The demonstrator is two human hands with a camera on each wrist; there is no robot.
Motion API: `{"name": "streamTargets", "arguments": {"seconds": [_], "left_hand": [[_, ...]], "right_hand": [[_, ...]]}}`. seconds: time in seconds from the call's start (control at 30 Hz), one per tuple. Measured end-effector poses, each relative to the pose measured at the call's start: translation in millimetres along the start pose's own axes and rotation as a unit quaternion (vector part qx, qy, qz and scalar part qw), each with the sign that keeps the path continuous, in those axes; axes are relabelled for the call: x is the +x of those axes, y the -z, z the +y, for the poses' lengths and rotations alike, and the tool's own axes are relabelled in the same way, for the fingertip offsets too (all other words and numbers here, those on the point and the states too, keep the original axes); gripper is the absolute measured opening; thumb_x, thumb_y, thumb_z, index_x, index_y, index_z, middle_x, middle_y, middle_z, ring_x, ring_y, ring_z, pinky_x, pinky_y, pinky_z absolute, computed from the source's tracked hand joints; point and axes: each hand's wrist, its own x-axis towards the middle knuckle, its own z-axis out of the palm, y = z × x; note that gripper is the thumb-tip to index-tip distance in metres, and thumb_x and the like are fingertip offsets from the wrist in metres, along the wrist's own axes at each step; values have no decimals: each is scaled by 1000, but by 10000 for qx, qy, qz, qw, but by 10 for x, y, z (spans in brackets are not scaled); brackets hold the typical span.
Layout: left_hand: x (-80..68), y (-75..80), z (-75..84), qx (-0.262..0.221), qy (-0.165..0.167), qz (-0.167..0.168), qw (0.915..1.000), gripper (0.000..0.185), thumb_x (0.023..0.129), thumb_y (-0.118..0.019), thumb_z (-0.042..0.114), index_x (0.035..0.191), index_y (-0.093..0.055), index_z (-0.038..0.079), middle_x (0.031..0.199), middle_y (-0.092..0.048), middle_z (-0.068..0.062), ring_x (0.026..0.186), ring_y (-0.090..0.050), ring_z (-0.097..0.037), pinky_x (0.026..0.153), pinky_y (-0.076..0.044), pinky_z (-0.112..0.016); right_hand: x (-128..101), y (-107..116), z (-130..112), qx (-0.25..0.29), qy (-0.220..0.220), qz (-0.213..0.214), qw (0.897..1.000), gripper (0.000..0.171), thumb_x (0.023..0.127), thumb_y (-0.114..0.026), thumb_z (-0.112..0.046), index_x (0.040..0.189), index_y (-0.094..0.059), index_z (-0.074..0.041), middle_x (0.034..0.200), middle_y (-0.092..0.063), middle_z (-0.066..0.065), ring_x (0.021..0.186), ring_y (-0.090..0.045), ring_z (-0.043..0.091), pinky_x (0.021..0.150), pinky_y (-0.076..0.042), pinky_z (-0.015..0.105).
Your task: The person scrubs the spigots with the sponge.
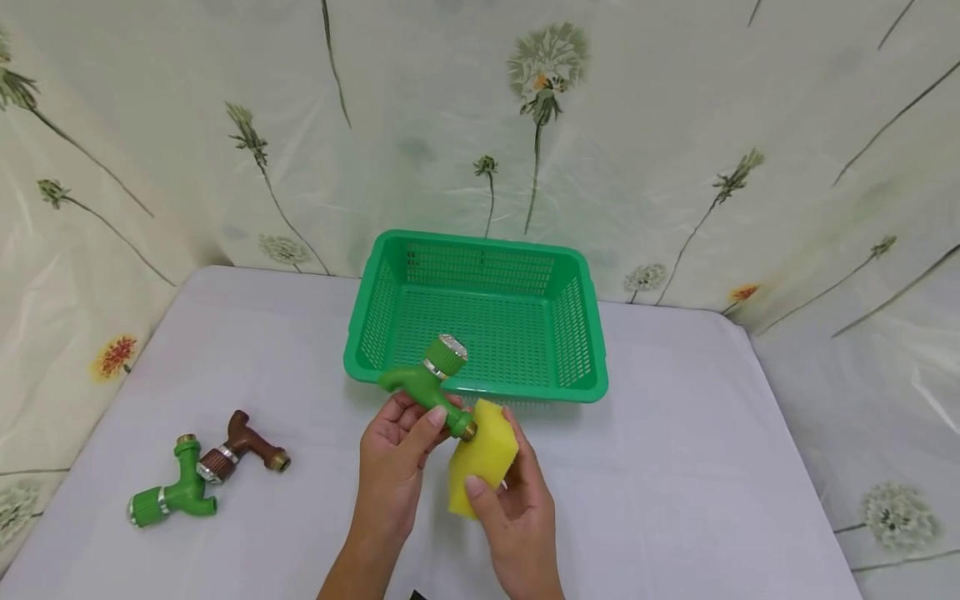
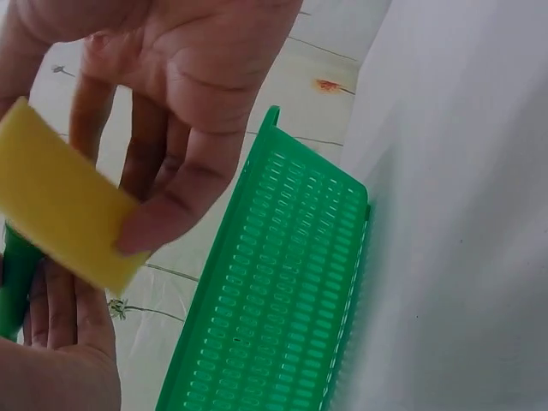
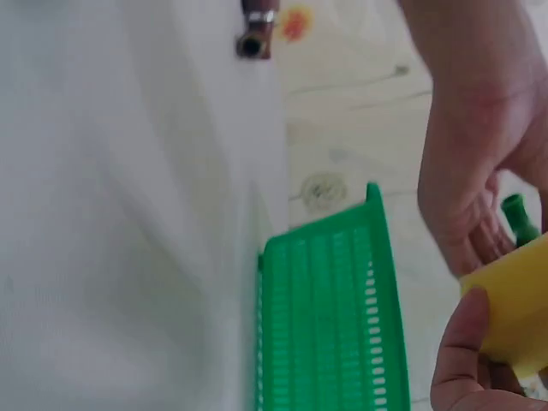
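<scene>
Head view: left hand grips glossy green tap, right hand pinches porous yellow sponge.

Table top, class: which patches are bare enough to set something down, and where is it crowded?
Bare cloth lies right of the green basket out to the table edge, and between the two loose taps and the left hand. The basket's floor is bare too. It is crowded at front centre, where both hands work the green tap and yellow sponge.
</scene>
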Motion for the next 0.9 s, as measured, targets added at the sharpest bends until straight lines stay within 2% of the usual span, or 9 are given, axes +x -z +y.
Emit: {"name": "streamTargets", "arguments": {"seconds": [0.13, 0.23, 0.3, 0.4, 0.47, 0.53, 0.67, 0.8, 0.9], "left_hand": [[2, 11, -1, 82, -67, -3, 9999, 32, 100, -69, 3, 127, -57, -9, 111, -73, -17, 106, -73, -28, 101, -56, -39], [13, 28, 1, 53, -106, -92, 9999, 32, 100, -69, 4, 127, -57, -9, 111, -74, -17, 107, -73, -29, 102, -55, -39], [21, 40, 3, 10, -126, -153, 9998, 32, 101, -68, 5, 128, -57, -9, 112, -74, -17, 108, -73, -30, 102, -55, -40], [29, 54, 14, -42, -201, -305, 9993, 32, 103, -66, 5, 129, -55, -10, 113, -74, -17, 109, -73, -32, 103, -55, -41], [30, 57, 21, -59, -227, -437, 9988, 32, 104, -65, 6, 130, -55, -10, 114, -73, -16, 109, -72, -32, 103, -55, -41], [29, 59, 23, -66, -225, -585, 9980, 32, 103, -65, 6, 130, -55, -9, 113, -74, -16, 110, -72, -32, 103, -55, -42], [26, 64, 14, 37, -132, -877, 9960, 32, 103, -66, 5, 129, -55, -10, 112, -74, -15, 109, -72, -30, 105, -53, -42], [38, 78, 2, 148, -123, -1018, 9946, 33, 103, -65, 3, 129, -54, -13, 110, -74, -14, 106, -73, -28, 103, -55, -41], [50, 91, -6, 116, -106, -1017, 9947, 31, 103, -64, 3, 129, -54, -12, 110, -73, -14, 104, -74, -27, 100, -57, -40]], "right_hand": [[-21, 3, 12, 63, -312, -266, 9991, 62, 103, -61, -2, 160, -43, -19, 152, -52, 12, 128, -58, 31, 102, -55, 35], [-23, 60, 5, 177, -731, -500, 9959, 52, 104, -61, -8, 155, -50, -16, 148, -55, 12, 122, -59, 30, 101, -55, 35], [-31, 106, 4, 389, -1063, -693, 9912, 44, 105, -59, -13, 149, -55, -15, 137, -60, 12, 112, -62, 26, 97, -56, 34], [-49, 172, 19, 1042, -1359, -1066, 9794, 35, 108, -47, -15, 140, -58, -14, 121, -62, 9, 101, -61, 18, 92, -56, 32], [-61, 205, 26, 1446, -1472, -1214, 9709, 33, 110, -38, -20, 138, -55, -14, 117, -61, 6, 99, -60, 15, 92, -56, 31], [-61, 223, 21, 1708, -1552, -1192, 9657, 38, 112, -32, -28, 142, -49, -12, 121, -60, 6, 103, -60, 15, 95, -55, 31], [-29, 221, -22, 1724, -1724, -984, 9648, 55, 114, -28, -45, 151, -34, -5, 134, -55, 10, 113, -58, 20, 99, -54, 31], [-31, 197, -36, 1640, -1790, -1007, 9649, 51, 114, -30, -40, 147, -37, -2, 127, -57, 10, 107, -58, 19, 95, -55, 32], [-55, 189, -25, 1738, -1829, -1156, 9607, 44, 114, -31, -35, 143, -43, -3, 120, -59, 8, 100, -59, 17, 90, -56, 32]]}}
